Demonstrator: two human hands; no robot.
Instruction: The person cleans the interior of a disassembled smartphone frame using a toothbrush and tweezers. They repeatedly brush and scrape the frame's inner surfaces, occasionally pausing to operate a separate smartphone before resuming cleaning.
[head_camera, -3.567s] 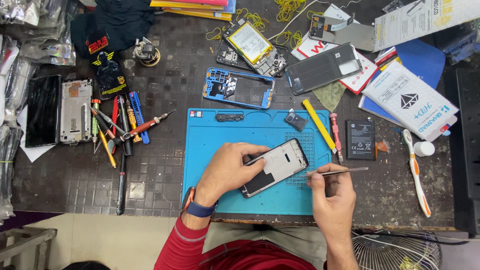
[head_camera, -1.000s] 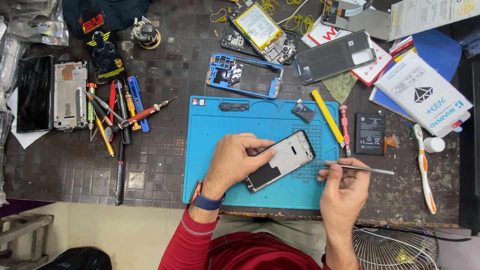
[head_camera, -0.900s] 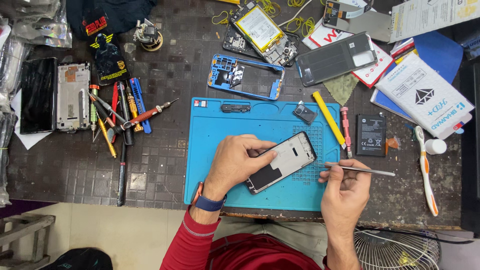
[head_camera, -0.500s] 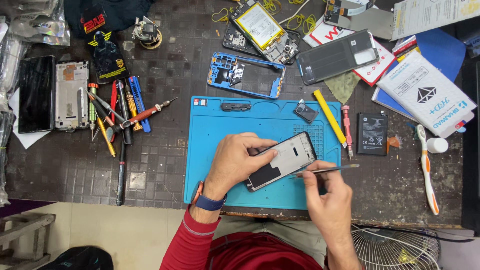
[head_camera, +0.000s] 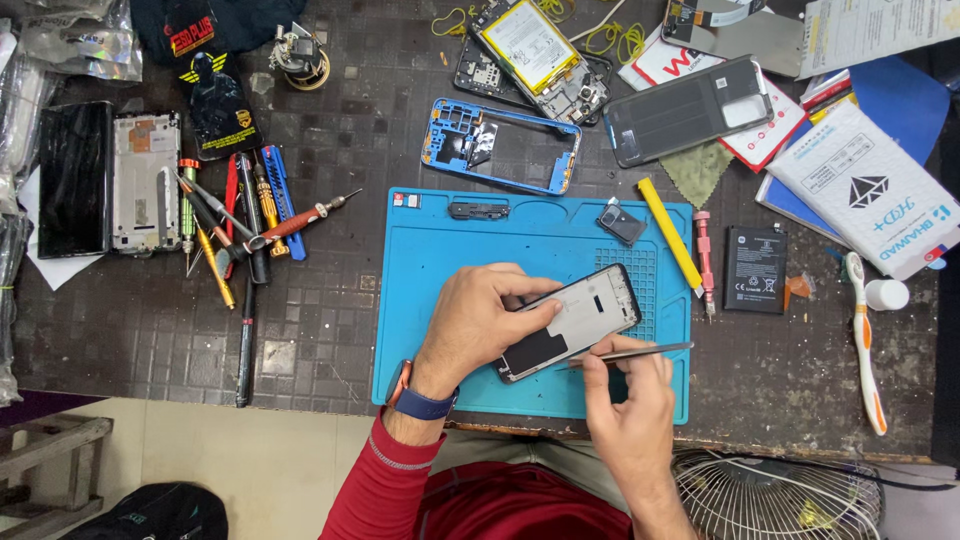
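1. The right hand (head_camera: 625, 400) has come back in from the 3 o'clock side of the blue mat (head_camera: 450, 250). A second ago it held the metal tweezers (head_camera: 640, 352) out past the mat's right edge, clear of the phone; now their tip lies at the phone's lower long edge.
2. Its grip is pinched together on the tweezers, thumb and forefinger near the middle of the shaft.
3. The left hand (head_camera: 480, 320) has not shifted: its grip is clamped on the opened phone frame (head_camera: 570, 322), fingers draped over the 9 o'clock end, keeping it tilted on the mat.
4. The phone frame sits at the middle of the mat, toward the table's near edge, well apart from the black battery (head_camera: 755, 268) at 3 o'clock and the blue phone shell (head_camera: 500, 145) at 12 o'clock.
5. I judge that the tool, back at the frame, marks a return to fine work along that lower edge, though what the tip touches is too small to tell.
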